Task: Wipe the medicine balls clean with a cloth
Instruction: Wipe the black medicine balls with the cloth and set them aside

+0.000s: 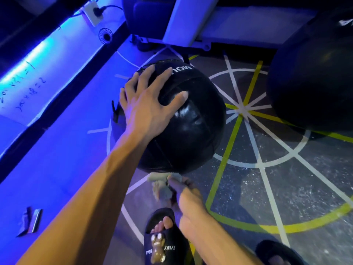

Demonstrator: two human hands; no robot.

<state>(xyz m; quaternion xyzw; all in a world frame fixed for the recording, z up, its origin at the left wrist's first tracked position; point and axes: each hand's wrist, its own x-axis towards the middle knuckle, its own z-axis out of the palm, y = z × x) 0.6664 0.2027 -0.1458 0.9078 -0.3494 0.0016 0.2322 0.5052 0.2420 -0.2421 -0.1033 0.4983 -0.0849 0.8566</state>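
Left hand (147, 104) flat on top of the black medicine ball (183, 119), fingers spread and straight, pressing it, not gripping. Ball sits on the floor (286, 188), over the white and yellow line markings. Right hand (189, 205) pinches a grey cloth (162, 185), bunched, right at the ball's near lower edge; contact with the ball is blurred, can't confirm. Second, larger black ball (313, 79) on the right, apart from the first. Black slide sandal (162, 240) below the cloth.
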